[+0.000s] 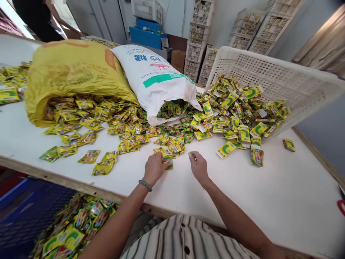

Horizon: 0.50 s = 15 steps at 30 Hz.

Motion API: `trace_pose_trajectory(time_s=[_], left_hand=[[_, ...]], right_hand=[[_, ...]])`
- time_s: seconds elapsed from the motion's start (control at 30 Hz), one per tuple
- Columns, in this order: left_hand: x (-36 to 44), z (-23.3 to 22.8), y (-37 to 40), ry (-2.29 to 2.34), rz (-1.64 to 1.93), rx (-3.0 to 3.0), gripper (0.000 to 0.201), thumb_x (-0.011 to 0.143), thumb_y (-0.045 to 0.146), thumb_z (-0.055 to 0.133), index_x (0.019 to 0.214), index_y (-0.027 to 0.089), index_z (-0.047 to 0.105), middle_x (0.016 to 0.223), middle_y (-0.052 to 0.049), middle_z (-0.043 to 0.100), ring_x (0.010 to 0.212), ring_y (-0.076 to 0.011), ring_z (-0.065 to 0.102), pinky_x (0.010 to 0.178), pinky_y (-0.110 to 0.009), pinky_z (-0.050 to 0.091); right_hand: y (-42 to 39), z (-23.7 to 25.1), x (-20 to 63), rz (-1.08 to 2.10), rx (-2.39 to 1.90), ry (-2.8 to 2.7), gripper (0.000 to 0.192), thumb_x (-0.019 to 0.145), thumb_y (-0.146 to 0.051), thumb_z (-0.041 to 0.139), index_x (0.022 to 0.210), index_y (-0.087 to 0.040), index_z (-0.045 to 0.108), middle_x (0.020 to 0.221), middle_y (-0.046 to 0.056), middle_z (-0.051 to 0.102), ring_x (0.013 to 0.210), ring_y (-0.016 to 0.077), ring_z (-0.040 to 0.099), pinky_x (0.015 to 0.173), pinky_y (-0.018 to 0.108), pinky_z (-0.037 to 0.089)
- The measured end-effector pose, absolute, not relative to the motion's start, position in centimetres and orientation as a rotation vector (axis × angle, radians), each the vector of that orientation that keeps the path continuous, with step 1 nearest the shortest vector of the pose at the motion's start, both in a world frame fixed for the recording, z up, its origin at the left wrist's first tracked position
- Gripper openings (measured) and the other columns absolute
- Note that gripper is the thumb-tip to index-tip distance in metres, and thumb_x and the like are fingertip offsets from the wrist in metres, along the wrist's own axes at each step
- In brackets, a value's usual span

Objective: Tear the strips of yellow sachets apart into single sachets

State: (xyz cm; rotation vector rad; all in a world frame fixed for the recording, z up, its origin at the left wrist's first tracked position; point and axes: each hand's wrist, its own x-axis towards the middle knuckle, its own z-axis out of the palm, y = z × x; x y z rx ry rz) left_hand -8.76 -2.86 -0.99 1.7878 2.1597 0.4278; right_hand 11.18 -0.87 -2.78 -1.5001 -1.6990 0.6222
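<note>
My left hand [154,168], a beaded bracelet at its wrist, has its fingers closed on a small green candy packet [169,164] on the white table. Just beyond it lies a small heap of yellow candy packets [174,146]. To the right, my right hand [198,166] is curled with thumb and fingertips together, a little above the tabletop. Whatever is in that pinch is too small to make out. Past the right hand, small yellow-green boxes [226,149] spill from a tipped white plastic crate [272,66].
An open yellow sack [78,68] and a white sack [161,81] spill packets onto the table [231,205]. Below the front edge stands a blue crate [35,212] of packets. Red-handled scissors [341,207] lie far right. Stacked crates [198,39] and another person [35,18] are behind.
</note>
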Motion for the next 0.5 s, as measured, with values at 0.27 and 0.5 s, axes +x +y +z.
trace_pose_trajectory(time_s=[0.27, 0.5], left_hand=[[-8.4, -2.7, -2.7, 1.805, 0.932, 1.255, 0.033, 0.069, 0.032, 0.074, 0.093, 0.018, 0.057, 0.082, -0.005, 0.068, 0.084, -0.0257, 0.064, 0.073, -0.034, 0.047], [-8.7, -3.1, -2.5, 1.257, 1.184, 0.799, 0.050, 0.053, 0.046, 0.080, 0.085, 0.014, 0.060, 0.077, -0.006, 0.070, 0.071, -0.0201, 0.065, 0.061, -0.028, 0.049]], right_hand=[[4.9, -1.8, 5.0, 0.493, -1.746, -1.961, 0.037, 0.074, -0.035, 0.072, 0.104, -0.018, 0.058, 0.097, 0.008, 0.062, 0.091, 0.0232, 0.054, 0.074, 0.031, 0.040], [2.9, -4.2, 7.2, 0.530, -1.712, -1.892, 0.024, 0.074, -0.024, 0.069, 0.094, -0.018, 0.057, 0.099, 0.006, 0.059, 0.092, 0.0202, 0.054, 0.076, 0.029, 0.041]])
